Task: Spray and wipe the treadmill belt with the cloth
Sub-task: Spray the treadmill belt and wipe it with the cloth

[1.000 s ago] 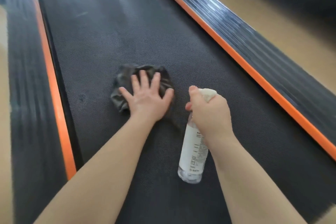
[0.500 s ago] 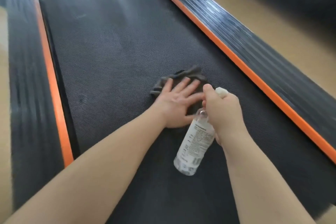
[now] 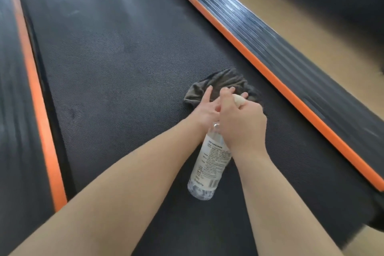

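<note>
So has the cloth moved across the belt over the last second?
Yes. The cloth has slid rightward under the left hand, from near belt centre toward the right orange rail.

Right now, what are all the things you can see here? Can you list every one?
Treadmill belt: one, black, down the middle.
Orange strips: two, one along each belt edge.
Ribbed side rails: two, black, outside the strips.
Floor: tan, far right.
Cloth: one, dark grey, bunched on the belt near the right strip.
Spray bottle: one, clear with white label, above the belt.
Left hand: flat on the cloth.
Right hand: grip around the bottle top.
</note>
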